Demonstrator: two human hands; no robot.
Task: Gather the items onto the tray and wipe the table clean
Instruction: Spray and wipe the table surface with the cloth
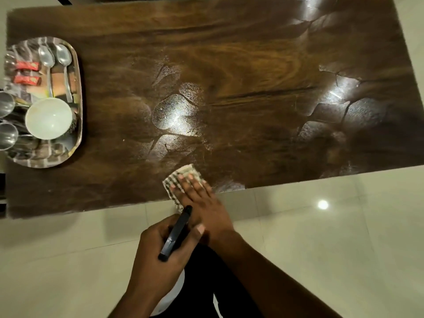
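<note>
I have the tray [76,72] at the left end of the table [229,65]. On it, two spoons [55,63] lie side by side at the far end, with two packets [27,66] to their left. The bowl [48,118] sits nearer me, with two cups [5,104] at its left. At the table's near edge, the cloth [188,171] lies under my right hand [199,198]. My left hand [158,249], gripping an object [176,232], is nearer me, over the floor [321,237].

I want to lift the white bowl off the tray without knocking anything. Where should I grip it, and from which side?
Probably pinch the white bowl by its rim on the side facing the tabletop, coming from above. It stands upright and looks empty; steel cups crowd the opposite side, and the spoons lie with handles ending at its far rim.
</note>
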